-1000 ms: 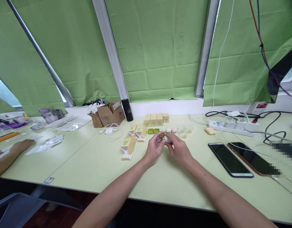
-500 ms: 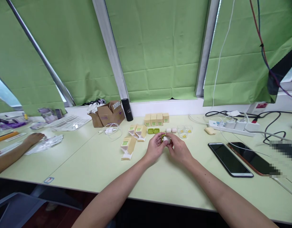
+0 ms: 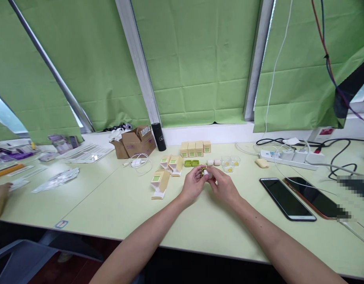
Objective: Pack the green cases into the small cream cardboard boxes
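My left hand [image 3: 193, 184] is closed around a small green case [image 3: 203, 171] above the table. Against it my right hand [image 3: 224, 184] pinches a small white piece [image 3: 206, 173], mostly covered by the fingers; whether it sits inside the case I cannot tell. Just behind the hands lie two open green cases [image 3: 191, 163]. A white cylinder [image 3: 210, 162] and a pinkish cylinder [image 3: 217, 162] stand beside them, then several clear round cups [image 3: 228, 169] with yellow marks. Left of my hands are opened cream cartons [image 3: 159, 182] with green labels.
More cream boxes [image 3: 195, 148] stand in a row at the back. A cardboard box [image 3: 137, 142] and black bottle [image 3: 158, 137] are at the back left. Two phones [image 3: 287, 198] and a power strip [image 3: 291, 159] lie right. A co-worker's hand [image 3: 0, 197] rests at far left.
The co-worker's hand has drawn back to the left, off the plastic packets. My right fingers now cover more of the white piece; my hands stay in nearly the same place.
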The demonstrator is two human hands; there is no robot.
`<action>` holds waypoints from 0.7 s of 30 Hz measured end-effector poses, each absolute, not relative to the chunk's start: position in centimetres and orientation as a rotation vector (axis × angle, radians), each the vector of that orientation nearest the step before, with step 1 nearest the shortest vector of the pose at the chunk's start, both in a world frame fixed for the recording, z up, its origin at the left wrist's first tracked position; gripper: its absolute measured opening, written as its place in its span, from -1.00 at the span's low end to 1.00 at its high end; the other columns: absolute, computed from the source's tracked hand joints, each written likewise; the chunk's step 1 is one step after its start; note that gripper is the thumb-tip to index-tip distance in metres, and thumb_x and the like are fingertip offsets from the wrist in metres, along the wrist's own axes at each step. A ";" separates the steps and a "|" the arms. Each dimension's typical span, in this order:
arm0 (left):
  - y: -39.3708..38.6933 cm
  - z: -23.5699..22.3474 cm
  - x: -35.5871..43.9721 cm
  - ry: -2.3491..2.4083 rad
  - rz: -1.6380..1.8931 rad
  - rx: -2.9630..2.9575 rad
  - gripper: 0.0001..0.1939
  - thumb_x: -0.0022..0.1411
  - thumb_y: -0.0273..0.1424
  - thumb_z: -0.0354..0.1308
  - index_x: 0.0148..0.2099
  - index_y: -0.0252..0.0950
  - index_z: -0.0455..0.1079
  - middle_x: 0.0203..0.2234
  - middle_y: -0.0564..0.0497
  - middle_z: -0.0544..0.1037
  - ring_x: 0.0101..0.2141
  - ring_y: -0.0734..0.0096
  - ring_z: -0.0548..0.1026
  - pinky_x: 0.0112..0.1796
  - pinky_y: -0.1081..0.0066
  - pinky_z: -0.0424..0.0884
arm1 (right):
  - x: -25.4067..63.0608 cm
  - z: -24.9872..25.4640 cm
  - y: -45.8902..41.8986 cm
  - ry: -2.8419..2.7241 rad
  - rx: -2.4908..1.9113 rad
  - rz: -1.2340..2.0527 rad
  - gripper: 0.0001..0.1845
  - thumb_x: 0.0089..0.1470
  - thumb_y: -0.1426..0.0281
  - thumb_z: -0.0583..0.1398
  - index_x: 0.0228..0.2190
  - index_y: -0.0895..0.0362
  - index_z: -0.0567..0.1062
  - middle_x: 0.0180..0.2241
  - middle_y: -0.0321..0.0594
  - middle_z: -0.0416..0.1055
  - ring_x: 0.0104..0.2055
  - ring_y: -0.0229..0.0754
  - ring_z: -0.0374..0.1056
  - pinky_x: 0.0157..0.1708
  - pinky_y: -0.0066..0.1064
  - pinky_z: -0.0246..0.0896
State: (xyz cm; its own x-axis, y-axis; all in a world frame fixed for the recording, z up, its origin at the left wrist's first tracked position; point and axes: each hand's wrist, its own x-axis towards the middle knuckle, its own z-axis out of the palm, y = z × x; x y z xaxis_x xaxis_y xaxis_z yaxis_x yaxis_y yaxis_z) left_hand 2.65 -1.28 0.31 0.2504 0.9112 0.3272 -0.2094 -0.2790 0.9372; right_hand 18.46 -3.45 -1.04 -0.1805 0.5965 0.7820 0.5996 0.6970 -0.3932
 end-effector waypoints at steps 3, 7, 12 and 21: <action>-1.3 0.3 2.7 0.720 1.286 1.427 -0.57 0.20 -0.37 0.41 0.09 -0.30 0.47 -0.02 -0.17 0.59 0.01 0.21 0.58 0.06 0.19 0.53 | 18.4 -1.0 -3.4 -1.850 -0.939 0.001 -0.67 0.32 0.51 0.10 0.06 0.04 0.44 0.06 -0.04 0.54 -0.19 -0.10 0.55 -0.18 -0.24 0.52; -1.3 0.3 2.7 0.721 1.284 1.429 -0.58 0.19 -0.38 0.41 0.08 -0.30 0.46 -0.04 -0.16 0.60 -0.02 0.23 0.59 0.02 0.22 0.55 | 18.4 -1.0 -3.5 -1.846 -0.939 -0.002 -0.67 0.31 0.52 0.10 0.05 0.04 0.44 0.02 -0.06 0.55 -0.20 -0.09 0.55 -0.19 -0.24 0.52; -1.3 0.3 2.7 0.715 1.290 1.434 -0.60 0.20 -0.38 0.40 0.07 -0.29 0.47 -0.06 -0.15 0.61 -0.01 0.23 0.59 0.04 0.20 0.55 | 18.4 -0.9 -3.5 -1.844 -0.947 0.008 -0.68 0.32 0.50 0.10 0.06 0.04 0.44 0.02 -0.06 0.55 -0.21 -0.09 0.55 -0.18 -0.23 0.52; -0.8 0.0 2.7 0.716 1.295 1.398 -0.55 0.18 -0.39 0.41 0.11 -0.30 0.49 0.00 -0.18 0.61 0.03 0.18 0.59 0.11 0.14 0.52 | 18.3 -1.3 -3.5 -1.801 -1.032 0.107 -0.58 0.26 0.47 0.15 0.14 0.09 0.38 -0.05 -0.03 0.55 -0.26 -0.07 0.52 -0.19 -0.16 0.51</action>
